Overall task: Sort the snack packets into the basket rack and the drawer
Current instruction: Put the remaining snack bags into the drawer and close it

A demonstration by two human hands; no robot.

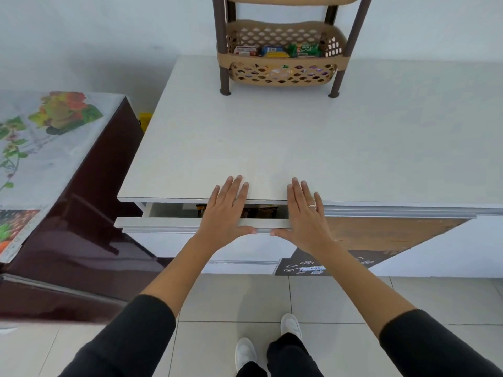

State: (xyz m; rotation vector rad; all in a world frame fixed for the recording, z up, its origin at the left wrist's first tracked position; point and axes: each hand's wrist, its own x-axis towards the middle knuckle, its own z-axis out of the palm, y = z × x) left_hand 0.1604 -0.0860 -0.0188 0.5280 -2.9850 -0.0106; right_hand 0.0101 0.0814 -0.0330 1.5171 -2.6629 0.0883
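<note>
From the head camera, a white cabinet (272, 137) fills the middle of the scene, and its top drawer (163, 222) on the near left side stands slightly pulled out. Through the narrow gap a few dark snack packets (261, 212) show inside the drawer (their print is too small to read).

The left hand (224, 210) lies flat with fingers straight, palm over the drawer's front edge and fingertips reaching onto the cabinet top. The right hand (304, 213) lies the same way just beside it, fingers straight and spread, a ring on one finger; the two thumbs nearly meet along the drawer front. Neither hand holds anything.

At the far edge of the cabinet top stands a basket rack (283, 50) with brown posts and tan latticed baskets. The lower basket (283, 74) holds packets: a red-and-white one on the left, a blue-and-yellow one in the middle, a green one on the right, with more visible through the lattice.

To the left stands a dark maroon fridge (81, 213) with a floral cover on top.
</note>
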